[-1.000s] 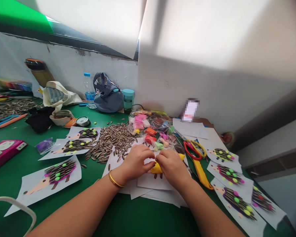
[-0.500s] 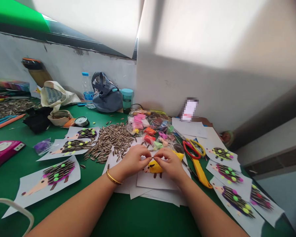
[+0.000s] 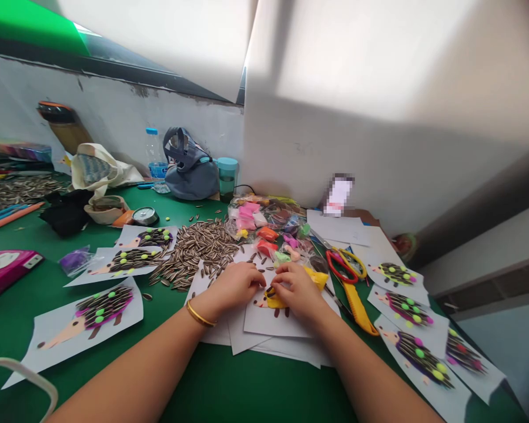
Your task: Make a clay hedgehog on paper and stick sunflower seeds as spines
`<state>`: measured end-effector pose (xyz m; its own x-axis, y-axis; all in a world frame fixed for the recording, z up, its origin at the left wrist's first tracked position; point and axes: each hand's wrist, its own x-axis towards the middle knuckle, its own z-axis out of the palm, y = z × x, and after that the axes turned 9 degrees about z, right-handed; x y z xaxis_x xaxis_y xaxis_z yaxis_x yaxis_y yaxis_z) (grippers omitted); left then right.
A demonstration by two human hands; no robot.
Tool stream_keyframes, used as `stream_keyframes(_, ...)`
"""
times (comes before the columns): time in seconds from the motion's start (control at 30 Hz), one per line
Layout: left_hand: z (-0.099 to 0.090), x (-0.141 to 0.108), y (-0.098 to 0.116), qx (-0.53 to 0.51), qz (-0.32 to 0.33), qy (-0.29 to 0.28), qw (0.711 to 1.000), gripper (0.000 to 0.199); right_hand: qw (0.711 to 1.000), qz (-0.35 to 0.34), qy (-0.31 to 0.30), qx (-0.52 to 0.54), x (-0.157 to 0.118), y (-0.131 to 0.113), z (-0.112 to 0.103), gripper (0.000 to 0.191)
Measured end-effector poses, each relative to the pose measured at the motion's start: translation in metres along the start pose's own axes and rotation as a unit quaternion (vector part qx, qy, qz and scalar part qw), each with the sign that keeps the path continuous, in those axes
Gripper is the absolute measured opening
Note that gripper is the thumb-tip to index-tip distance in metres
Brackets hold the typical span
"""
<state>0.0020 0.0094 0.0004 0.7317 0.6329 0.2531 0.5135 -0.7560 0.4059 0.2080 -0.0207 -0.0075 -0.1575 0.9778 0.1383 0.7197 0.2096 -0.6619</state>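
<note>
A paper sheet point(image 3: 264, 328) carries a hedgehog picture with a yellow clay body point(image 3: 275, 299), brown legs and a peach face. A few dark sunflower seeds point(image 3: 270, 291) stick in the clay. My right hand point(image 3: 300, 294) is over the body's right side, its fingers pinched at these seeds and partly hiding the clay. My left hand point(image 3: 240, 286), with a gold bangle point(image 3: 200, 315) at the wrist, hovers left of the picture. Its fingers are curled together, and I cannot see what is between them. A yellow clay packet point(image 3: 318, 278) lies behind my right hand.
A sunflower seed pile point(image 3: 207, 247) lies behind my left hand. Bagged coloured clay point(image 3: 268, 229) is at the back. Red-handled scissors point(image 3: 341, 265) and a yellow cutter point(image 3: 360, 308) lie right. Seeded hedgehog pictures flank both sides, including a large one point(image 3: 88, 320) at left.
My hands, whose fingertips met above the yellow clay, have parted. My left hand has drawn slightly left, while my right fingers have lowered to the seeds on the clay.
</note>
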Motion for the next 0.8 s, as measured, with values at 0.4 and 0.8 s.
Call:
stream_keyframes(0.4,-0.011,-0.008,0.003,0.021,0.039,-0.037,0.998,0.042,0.999,-0.013,-0.006,-0.037,0.0,0.001,-0.001,0.017)
stream_keyframes(0.8,-0.014,-0.01,0.017,0.074,0.041,-0.071,0.994,0.033,0.997,-0.026,-0.02,-0.068,0.001,0.002,-0.001,0.017)
